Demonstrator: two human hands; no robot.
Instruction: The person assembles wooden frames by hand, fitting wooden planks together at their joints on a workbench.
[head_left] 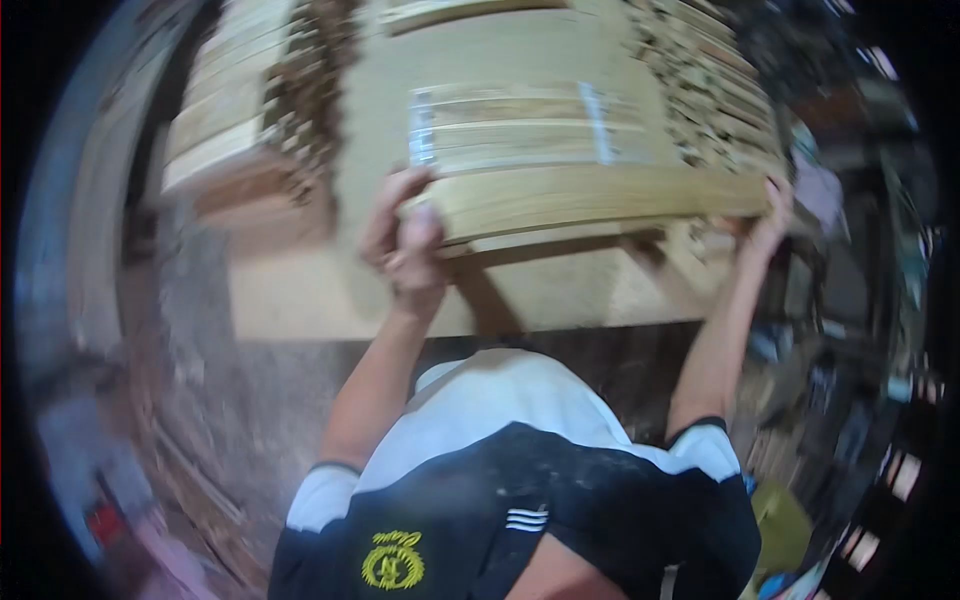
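Note:
A pale wooden board (600, 195) is held level above the near part of the worktable. My left hand (405, 235) is closed round its left end, thumb on the near side. At the far right end, my right hand (770, 210) grips the same board; some of its fingers are hidden behind the wood. Just beyond the board lies a row of wooden slats (510, 125) with two whitish strips across them. The board casts a shadow on the tabletop below.
A tall stack of wooden pieces (230, 110) stands on the table's left side. Another stack of slats (715, 90) is at the right. One more piece (450, 12) lies at the back. The worktable's near edge (480, 325) is close to my body.

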